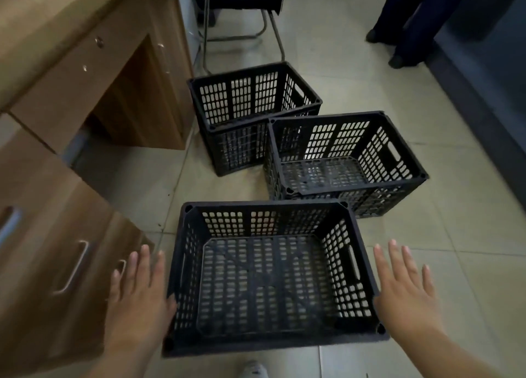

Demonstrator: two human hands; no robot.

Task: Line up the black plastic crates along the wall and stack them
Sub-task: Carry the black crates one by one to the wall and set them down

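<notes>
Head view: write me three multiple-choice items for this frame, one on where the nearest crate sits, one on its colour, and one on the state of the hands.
1. Where is the nearest crate?
A. on a shelf
B. on the floor, between the left hand and the right hand
C. stacked on another crate

2. What colour is the nearest crate?
A. blue
B. white
C. black

3. How are the two hands?
A. both open, fingers straight, holding nothing
B. both curled through handle slots
C. both clenched in fists

Answers:
1 B: it stands on the floor with a hand at each side.
2 C: its plastic is black throughout.
3 A: the fingers of both hands are spread and grip nothing.
</notes>
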